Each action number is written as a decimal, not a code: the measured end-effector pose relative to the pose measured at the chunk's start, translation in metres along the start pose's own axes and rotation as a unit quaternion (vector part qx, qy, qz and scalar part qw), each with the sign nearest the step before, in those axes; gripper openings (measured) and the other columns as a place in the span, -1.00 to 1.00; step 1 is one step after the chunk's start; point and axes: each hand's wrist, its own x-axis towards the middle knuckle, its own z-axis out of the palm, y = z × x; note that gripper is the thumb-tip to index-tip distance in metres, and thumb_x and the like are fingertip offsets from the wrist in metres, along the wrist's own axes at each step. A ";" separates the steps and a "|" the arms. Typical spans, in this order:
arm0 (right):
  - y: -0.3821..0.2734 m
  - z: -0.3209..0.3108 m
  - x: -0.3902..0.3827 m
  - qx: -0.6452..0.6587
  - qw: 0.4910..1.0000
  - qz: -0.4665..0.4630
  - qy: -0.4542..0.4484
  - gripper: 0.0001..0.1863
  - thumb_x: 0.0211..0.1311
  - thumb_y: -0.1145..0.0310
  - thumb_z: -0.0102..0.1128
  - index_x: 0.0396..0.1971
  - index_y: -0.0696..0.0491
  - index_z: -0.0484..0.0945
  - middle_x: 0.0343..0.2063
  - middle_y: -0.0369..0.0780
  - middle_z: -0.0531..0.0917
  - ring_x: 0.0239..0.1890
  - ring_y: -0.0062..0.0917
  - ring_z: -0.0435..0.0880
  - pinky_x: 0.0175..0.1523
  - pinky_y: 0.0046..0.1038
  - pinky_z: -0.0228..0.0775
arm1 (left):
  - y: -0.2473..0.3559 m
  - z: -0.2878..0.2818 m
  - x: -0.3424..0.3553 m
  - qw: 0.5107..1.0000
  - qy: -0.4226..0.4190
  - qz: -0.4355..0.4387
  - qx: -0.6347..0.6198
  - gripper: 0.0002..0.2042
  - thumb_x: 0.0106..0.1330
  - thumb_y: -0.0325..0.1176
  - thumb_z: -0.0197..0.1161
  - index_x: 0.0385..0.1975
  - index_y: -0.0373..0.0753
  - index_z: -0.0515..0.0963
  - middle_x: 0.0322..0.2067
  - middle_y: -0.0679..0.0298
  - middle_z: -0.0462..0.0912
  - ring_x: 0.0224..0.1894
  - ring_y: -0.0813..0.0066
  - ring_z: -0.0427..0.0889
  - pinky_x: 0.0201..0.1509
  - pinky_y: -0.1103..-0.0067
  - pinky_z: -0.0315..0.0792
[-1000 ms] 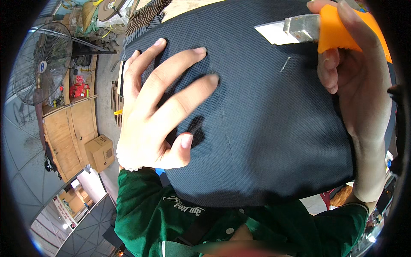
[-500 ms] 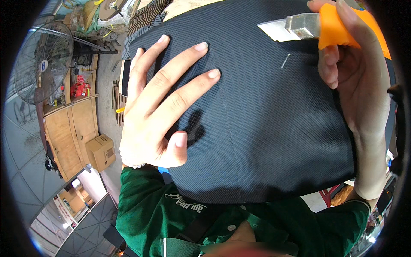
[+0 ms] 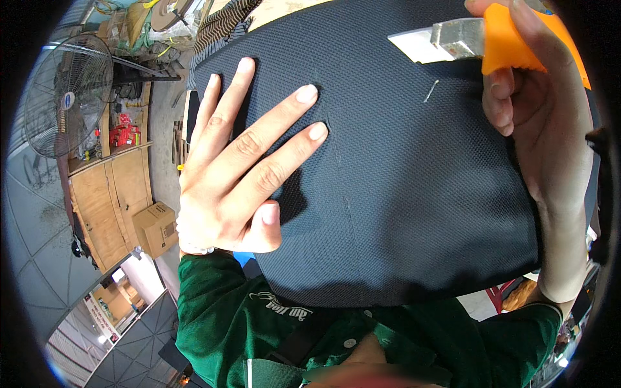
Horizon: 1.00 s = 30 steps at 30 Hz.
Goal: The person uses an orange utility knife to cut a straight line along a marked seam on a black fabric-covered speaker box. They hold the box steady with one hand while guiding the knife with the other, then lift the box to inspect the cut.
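A large, curved panel covered in black textured fabric [image 3: 414, 174] fills the middle of the view, close in front of my chest. My left hand [image 3: 242, 168] lies on its left part, fingers spread, index and middle fingertips touching the cloth beside a faint seam line. In my right hand [image 3: 540, 97] is an orange utility knife [image 3: 511, 42], gripped at upper right. Its blade is out and points left, over the fabric. Just below the blade, a short white thread [image 3: 431, 91] lies on the cloth. The knife's far end is partly hidden by my hand.
At the left stands a large fan [image 3: 68, 97] near wooden cabinets [image 3: 113, 200] with red items on a shelf. A cardboard box [image 3: 156, 227] sits on the floor beside them. Striped cloth [image 3: 223, 29] lies past the panel's far left edge.
My left index and middle fingers have slid slightly nearer to me on the fabric, the hand shifting a little left. My right hand and the knife have hardly moved.
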 end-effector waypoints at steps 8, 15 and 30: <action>-0.002 0.002 -0.001 -0.002 1.000 0.000 -0.001 -0.53 0.49 0.03 0.01 0.09 0.14 0.52 -0.35 -0.27 0.58 -0.35 -0.63 0.62 -0.19 -0.63 0.45 | -0.004 -0.010 0.016 0.991 -0.088 0.087 0.040 -0.30 0.49 0.17 -0.37 0.00 -0.21 0.69 0.03 0.05 0.68 0.28 -0.10 0.43 0.34 0.04 0.19; -0.004 0.003 -0.004 0.004 1.000 -0.002 0.001 -0.53 0.49 0.04 0.02 0.09 0.14 0.51 -0.33 -0.26 0.58 -0.34 -0.63 0.62 -0.19 -0.63 0.45 | -0.007 -0.002 0.006 0.995 -0.015 0.055 -0.081 -0.29 0.51 0.15 -0.36 -0.09 -0.31 0.70 -0.04 0.05 0.71 0.21 -0.08 0.54 0.34 0.06 0.27; 0.000 0.002 -0.006 0.009 1.000 -0.001 0.004 -0.53 0.48 0.04 0.03 0.09 0.13 0.51 -0.30 -0.26 0.59 -0.31 -0.62 0.63 -0.17 -0.62 0.47 | -0.004 -0.001 0.003 0.996 -0.006 0.062 -0.070 -0.29 0.50 0.15 -0.34 -0.09 -0.32 0.70 -0.02 -0.01 0.67 0.19 -0.05 0.54 0.31 0.11 0.34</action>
